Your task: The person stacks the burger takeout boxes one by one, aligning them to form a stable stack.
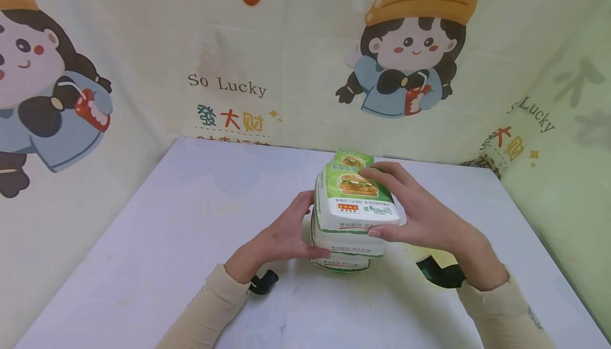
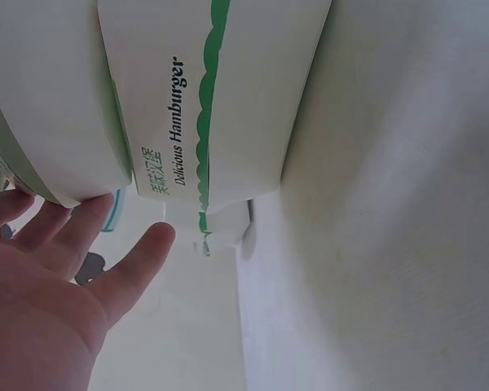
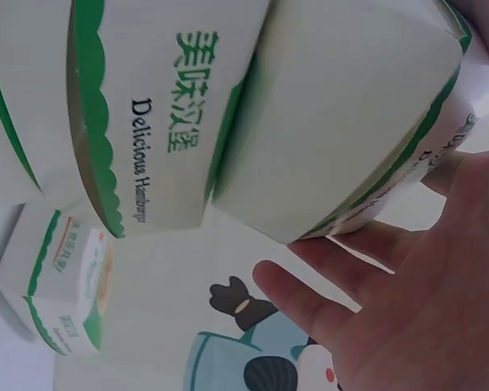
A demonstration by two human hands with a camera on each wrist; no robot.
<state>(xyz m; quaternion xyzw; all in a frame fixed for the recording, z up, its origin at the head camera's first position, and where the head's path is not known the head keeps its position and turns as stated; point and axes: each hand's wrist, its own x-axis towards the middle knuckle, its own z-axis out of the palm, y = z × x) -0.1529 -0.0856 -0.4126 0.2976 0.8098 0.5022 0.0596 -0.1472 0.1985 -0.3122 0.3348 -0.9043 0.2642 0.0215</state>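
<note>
White-and-green paper hamburger boxes stand stacked at the centre of the table. My right hand [image 1: 420,214] grips the top box [image 1: 358,208], thumb on its front edge and fingers over its far right side. This box sits tilted on the box below [image 1: 346,245] in the right wrist view. My left hand [image 1: 281,232] holds the stack's left side, its thumb across the front near the lowest box [image 1: 341,264]. In the left wrist view, the left fingers [image 2: 81,224] touch the edge of the top box [image 2: 49,90], while one finger extends beside the box under it [image 2: 171,106].
Another hamburger box [image 3: 57,277] stands on the table behind the stack, partly hidden in the head view. A cloth backdrop [image 1: 305,73] with cartoon prints rises behind the white table [image 1: 191,232] and along its sides. Dark straps [image 1: 439,273] hang at both wrists.
</note>
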